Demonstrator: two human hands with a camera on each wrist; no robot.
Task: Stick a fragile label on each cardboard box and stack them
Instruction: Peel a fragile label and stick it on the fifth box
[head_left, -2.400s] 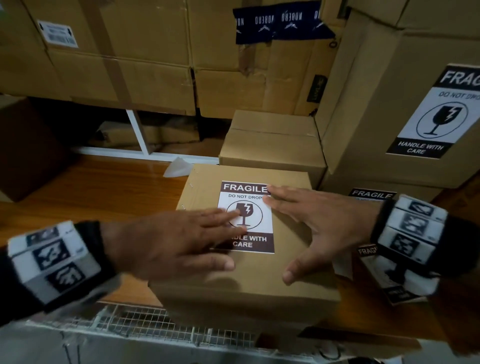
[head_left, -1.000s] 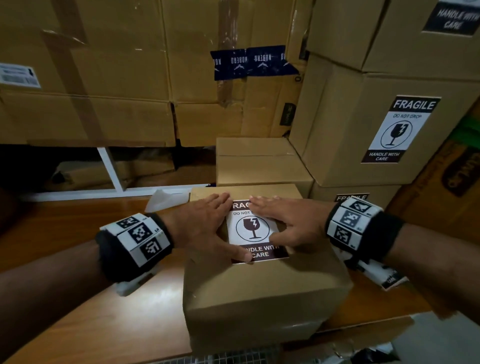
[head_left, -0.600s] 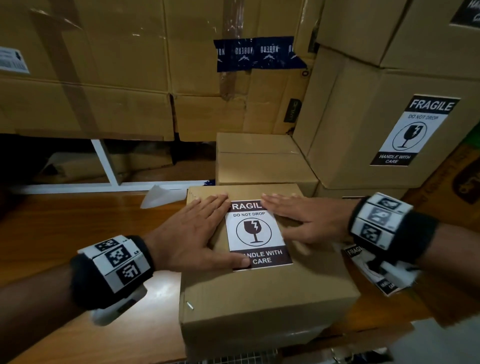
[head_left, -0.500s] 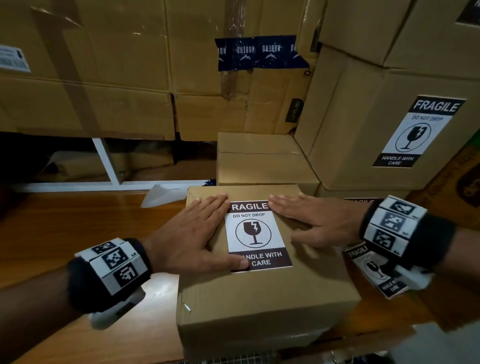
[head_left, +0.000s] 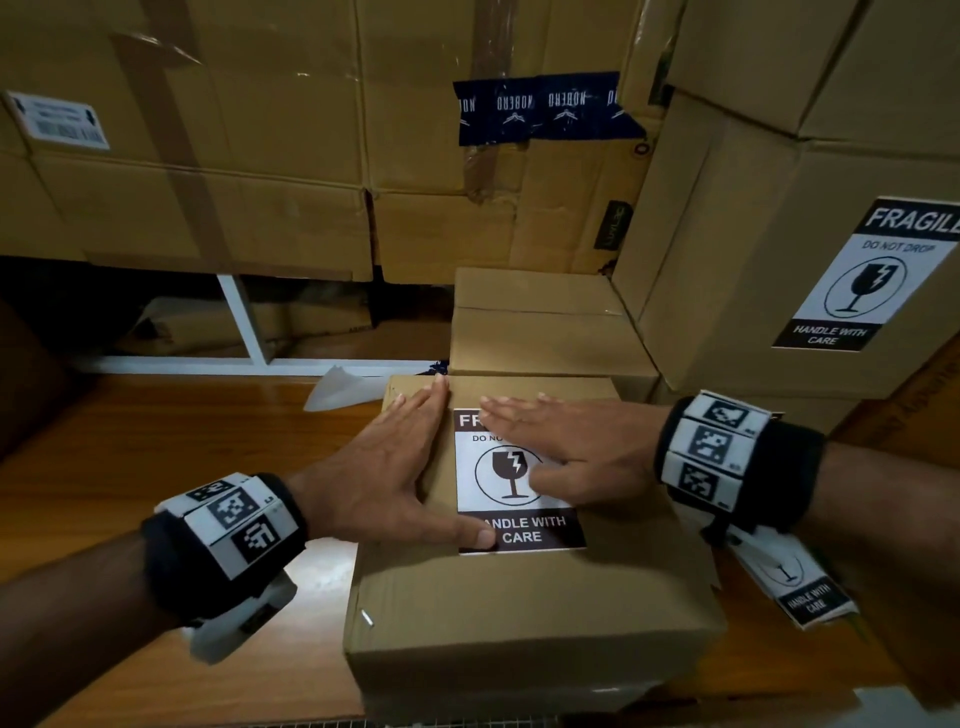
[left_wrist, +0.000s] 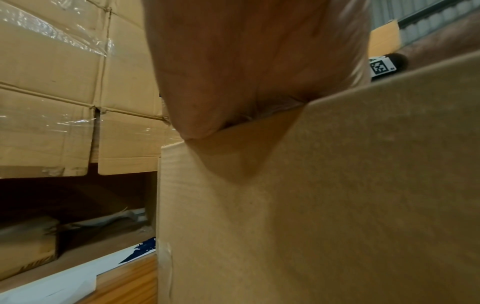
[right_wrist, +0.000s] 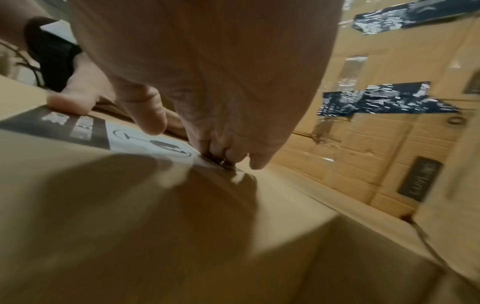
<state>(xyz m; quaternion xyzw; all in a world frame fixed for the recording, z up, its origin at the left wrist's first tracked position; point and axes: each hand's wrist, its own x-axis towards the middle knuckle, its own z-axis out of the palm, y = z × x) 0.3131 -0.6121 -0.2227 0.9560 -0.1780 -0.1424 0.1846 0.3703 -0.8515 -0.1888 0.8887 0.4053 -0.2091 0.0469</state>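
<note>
A small cardboard box (head_left: 524, 618) stands on the wooden table (head_left: 156, 441) in front of me, with a black-and-white fragile label (head_left: 511, 499) on its top. My left hand (head_left: 395, 467) lies flat on the box top left of the label, thumb touching the label's lower edge. My right hand (head_left: 566, 447) lies flat across the label's upper right part, fingers straight. The right wrist view shows the label (right_wrist: 145, 142) under the right hand's fingers (right_wrist: 228, 150). In the left wrist view the palm (left_wrist: 246, 72) rests on the box (left_wrist: 324, 205).
Another small plain box (head_left: 540, 322) stands just behind. At the right rises a stack of large boxes (head_left: 779, 260), one bearing a fragile label (head_left: 867, 275). Loose fragile labels (head_left: 800, 587) lie under my right wrist. A backing paper scrap (head_left: 337, 389) lies left of the box. Large cartons (head_left: 208, 156) fill the back.
My right hand has slid left, back over the label's top and right side. The left hand has stayed flat beside the label.
</note>
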